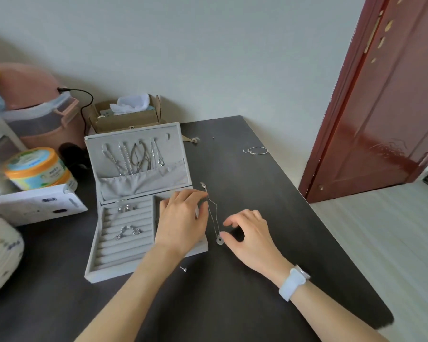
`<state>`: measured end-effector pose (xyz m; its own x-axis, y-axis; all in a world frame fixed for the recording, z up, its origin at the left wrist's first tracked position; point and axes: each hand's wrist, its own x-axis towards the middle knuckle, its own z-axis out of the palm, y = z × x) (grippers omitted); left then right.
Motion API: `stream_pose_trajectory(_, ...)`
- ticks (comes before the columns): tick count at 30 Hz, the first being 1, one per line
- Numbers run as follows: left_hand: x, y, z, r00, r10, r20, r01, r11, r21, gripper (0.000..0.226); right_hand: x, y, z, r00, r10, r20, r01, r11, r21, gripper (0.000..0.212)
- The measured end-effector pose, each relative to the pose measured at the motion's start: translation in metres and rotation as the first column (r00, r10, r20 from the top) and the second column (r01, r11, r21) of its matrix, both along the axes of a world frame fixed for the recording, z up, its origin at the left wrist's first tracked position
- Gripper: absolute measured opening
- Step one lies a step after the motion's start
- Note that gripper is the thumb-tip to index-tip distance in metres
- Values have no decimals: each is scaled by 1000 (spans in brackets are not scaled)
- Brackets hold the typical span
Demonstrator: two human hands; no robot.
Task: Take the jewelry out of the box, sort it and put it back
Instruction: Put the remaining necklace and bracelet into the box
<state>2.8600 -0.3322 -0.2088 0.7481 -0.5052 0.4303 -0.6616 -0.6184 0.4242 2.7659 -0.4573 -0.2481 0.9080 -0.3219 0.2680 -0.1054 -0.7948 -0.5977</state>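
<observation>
A grey jewelry box lies open on the dark table. Several necklaces hang inside its upright lid. Rings and a silver bracelet sit in the ring rolls. My left hand hovers over the box's right compartment and pinches a thin silver necklace near its upper end. The chain runs down to a round pendant on the table. My right hand has loosely curled fingers, and its thumb tip touches the pendant. A silver bangle lies farther back, and a small stud earring lies near the front.
A cardboard box with tissue stands behind the jewelry box. At the left are a pink container, an orange-lidded jar and a white carton. A red-brown door stands at the right beyond the table edge.
</observation>
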Motion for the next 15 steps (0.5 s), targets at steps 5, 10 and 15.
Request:
stream_pose_trajectory(5, -26, 25, -6, 1000, -17, -20, 16, 999, -43, 27, 1, 14, 1, 993, -47, -106, 30, 987, -156, 24)
stream_pose_trajectory(10, -39, 30, -6, 988, -113, -103, 106, 992, -73, 27, -4, 18, 8, 994, -7, -108, -1, 997, -74, 15)
stream_pose_trajectory(15, -42, 15, 15, 844, -272, -461, 119, 935, -333, 31, -24, 3, 64, 997, 50, 61, -60, 981, 186, 4)
